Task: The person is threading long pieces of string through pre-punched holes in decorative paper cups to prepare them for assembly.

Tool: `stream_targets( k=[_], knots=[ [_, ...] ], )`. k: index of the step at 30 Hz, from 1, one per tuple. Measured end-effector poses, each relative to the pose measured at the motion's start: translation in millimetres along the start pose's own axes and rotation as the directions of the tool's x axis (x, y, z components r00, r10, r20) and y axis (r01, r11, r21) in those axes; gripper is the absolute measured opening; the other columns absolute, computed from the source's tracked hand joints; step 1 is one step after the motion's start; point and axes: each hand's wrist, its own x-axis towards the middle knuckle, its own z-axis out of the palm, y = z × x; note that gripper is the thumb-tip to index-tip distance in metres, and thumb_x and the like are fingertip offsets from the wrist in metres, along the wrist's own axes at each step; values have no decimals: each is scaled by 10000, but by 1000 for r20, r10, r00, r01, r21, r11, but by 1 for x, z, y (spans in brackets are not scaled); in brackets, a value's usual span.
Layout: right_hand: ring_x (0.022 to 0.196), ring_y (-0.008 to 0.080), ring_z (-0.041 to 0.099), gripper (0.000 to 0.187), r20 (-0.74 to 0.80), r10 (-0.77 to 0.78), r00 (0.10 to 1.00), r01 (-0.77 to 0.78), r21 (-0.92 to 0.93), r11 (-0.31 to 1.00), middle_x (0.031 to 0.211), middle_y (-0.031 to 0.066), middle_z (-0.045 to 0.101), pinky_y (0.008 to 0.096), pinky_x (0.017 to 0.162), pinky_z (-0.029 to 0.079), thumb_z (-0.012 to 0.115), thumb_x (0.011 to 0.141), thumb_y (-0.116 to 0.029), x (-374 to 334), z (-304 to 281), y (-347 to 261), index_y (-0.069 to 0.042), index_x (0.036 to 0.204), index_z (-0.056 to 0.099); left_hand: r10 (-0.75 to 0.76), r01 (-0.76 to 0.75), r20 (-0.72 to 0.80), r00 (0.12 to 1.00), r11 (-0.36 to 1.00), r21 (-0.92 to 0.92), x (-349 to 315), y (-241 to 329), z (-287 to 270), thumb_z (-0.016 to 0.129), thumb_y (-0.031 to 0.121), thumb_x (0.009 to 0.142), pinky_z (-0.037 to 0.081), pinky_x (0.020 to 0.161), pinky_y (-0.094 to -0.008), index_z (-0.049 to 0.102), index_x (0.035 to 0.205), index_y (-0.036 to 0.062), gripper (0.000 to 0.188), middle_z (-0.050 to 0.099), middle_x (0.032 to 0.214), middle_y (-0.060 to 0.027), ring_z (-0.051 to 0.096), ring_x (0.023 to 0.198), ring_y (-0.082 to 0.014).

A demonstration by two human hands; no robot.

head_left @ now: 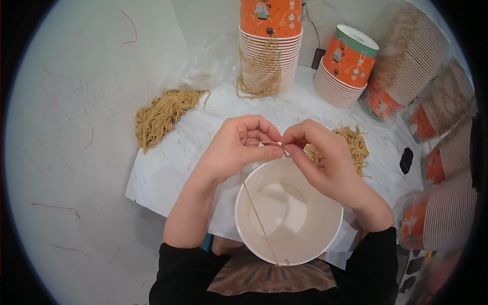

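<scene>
A white-lined paper bucket (pixel 325 221) sits in front of my body with its open mouth facing up. One thin tan cord (pixel 254 207) comes through the rim nearest my body and crosses the opening toward my left hand (pixel 235 145). That hand pinches the cord between thumb and forefinger above the far rim. Touching it fingertip to fingertip, my right hand (pixel 329 160) is also closed in a pinch on the cord at the far rim. The fingers hide the cord's end and any hole there.
Tan cord bundles lie on the marbled table (pixel 157 178): one bundle (pixel 165 117) at left, another bundle (pixel 358 147) behind my right hand. Orange bucket stacks (pixel 269 68) and a shorter stack (pixel 345 71) stand at the back. Plastic-wrapped stacks (pixel 409 51) line the right, near a small black object (pixel 406 160).
</scene>
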Motion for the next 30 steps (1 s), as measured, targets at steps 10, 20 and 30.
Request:
stream_targets(
  k=[10, 20, 30],
  knots=[
    [840, 234, 667, 193, 35, -37, 999, 39, -51, 998, 938, 105, 614, 328, 737, 547, 668, 845, 72, 0, -14, -4, 9, 1019, 616, -89, 95, 107, 990, 994, -54, -2, -3, -3, 729, 4, 830, 350, 548, -181, 747, 1076, -3, 246, 687, 817, 15, 528, 646, 4],
    [851, 226, 655, 214, -36, -241, 970, 232, -164, 959, 967, 97, 608, 321, 729, 542, 683, 800, 110, 3, -9, -3, 5, 976, 622, -15, 28, 118, 993, 994, -110, -1, -7, 4, 710, 4, 847, 499, 712, -181, 704, 1010, -25, 165, 720, 894, -32, 649, 792, -51],
    [826, 195, 634, 224, 6, -78, 997, 78, -50, 996, 981, 83, 603, 302, 716, 525, 790, 816, -42, 2, -8, -4, -4, 963, 624, -89, 89, 11, 996, 976, -197, 2, -6, 4, 708, 87, 899, 307, 473, -159, 700, 947, 24, 79, 723, 844, -42, 456, 536, 9]
  ],
)
